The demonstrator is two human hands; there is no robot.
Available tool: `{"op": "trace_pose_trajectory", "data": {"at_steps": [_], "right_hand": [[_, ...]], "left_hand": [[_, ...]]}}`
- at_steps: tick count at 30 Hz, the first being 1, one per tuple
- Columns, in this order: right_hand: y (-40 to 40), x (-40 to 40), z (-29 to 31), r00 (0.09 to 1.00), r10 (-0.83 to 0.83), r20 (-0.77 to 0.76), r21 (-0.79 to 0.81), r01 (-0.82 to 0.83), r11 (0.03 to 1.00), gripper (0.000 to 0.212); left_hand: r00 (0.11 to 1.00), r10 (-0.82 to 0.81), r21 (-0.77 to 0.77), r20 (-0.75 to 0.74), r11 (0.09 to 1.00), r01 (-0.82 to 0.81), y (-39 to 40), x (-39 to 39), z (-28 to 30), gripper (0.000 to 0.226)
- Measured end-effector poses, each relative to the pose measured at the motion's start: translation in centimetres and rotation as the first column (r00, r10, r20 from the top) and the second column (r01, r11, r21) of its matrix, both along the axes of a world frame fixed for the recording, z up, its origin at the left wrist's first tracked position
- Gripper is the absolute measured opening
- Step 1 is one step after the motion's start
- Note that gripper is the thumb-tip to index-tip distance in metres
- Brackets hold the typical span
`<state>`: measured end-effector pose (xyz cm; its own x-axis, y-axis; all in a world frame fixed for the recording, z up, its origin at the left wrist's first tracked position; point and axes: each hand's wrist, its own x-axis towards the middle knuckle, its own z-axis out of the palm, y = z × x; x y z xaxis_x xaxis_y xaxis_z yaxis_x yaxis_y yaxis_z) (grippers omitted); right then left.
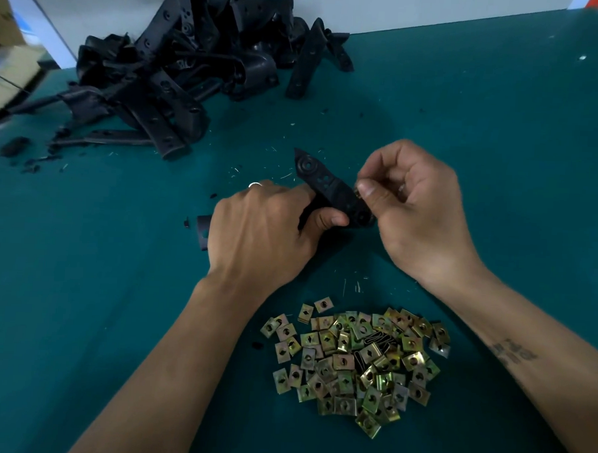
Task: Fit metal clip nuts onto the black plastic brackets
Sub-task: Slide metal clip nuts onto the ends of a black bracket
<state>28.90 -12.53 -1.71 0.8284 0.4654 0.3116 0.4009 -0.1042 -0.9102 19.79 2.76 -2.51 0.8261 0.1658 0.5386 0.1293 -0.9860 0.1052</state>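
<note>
A: Brackets first. Where is the one being worked on?

B: One black plastic bracket (330, 190) is held above the green mat (500, 132), just beyond the loose heap of clip nuts (353, 362). Its pointed end with the round boss aims away from the heap; its other end sits between the two hands.

A: And the left hand?

B: The left hand (266, 231) grips that bracket, fingers curled over it and the thumb pressed along its near edge. A ring (255, 184) shows on one finger. A curved black piece (203, 232) sticks out from under that hand, on the side away from the right hand; I cannot tell whether it belongs to the same bracket.

A: The right hand?

B: The right hand (411, 210) is closed in a pinch, thumb and forefinger together at the bracket's edge. A small brassy clip nut (356, 190) shows at the thumb tip, touching the bracket. How far it sits on the plastic I cannot tell.

A: Where are the other brackets?

B: A tangled pile of black brackets (181, 67) lies well beyond the heap of clip nuts and off to the left, by the mat's far edge, against a pale wall (403, 8). Cardboard boxes (6, 59), blurred, stand left of that pile.

A: Anything else on the mat?

B: Black plastic crumbs (36, 165) lie scattered near the pile, and fine pale shavings (355, 285) between the heap and the hands. The heap itself lies between the two forearms, its pieces yellowish, square and holed.
</note>
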Motion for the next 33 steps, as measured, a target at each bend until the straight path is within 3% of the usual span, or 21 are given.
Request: {"op": "trace_pose_trajectory", "data": {"at_steps": [8,17,23,27,33], "right_hand": [[-0.9,0.7,0.6,0.997,0.057,0.045,-0.050,-0.055,0.997,0.020],[-0.5,0.0,0.5,0.997,-0.007,0.077,-0.033,0.009,0.999,0.023],[0.0,-0.4,0.4,0.996,-0.037,-0.080,0.131,0.047,0.990,0.025],[0.2,-0.4,0.3,0.971,0.028,-0.236,0.202,0.020,0.979,0.026],[-0.1,-1.0,0.4,0.998,0.042,0.044,0.073,-0.045,0.996,0.012]], "left_hand": [[1.000,0.023,0.011,-0.002,1.000,-0.023,0.0,0.0,-0.1,0.062],[1.000,0.021,-0.006,-0.002,1.000,-0.021,0.0,0.0,-0.1,0.063],[0.998,0.068,-0.049,-0.008,0.996,-0.068,-0.1,-0.1,-0.1,0.063],[0.996,0.086,-0.061,-0.019,0.994,-0.087,-0.1,-0.1,-0.1,0.061],[0.997,0.072,-0.097,-0.027,0.992,-0.074,0.1,-0.2,-0.2,0.062]]}}
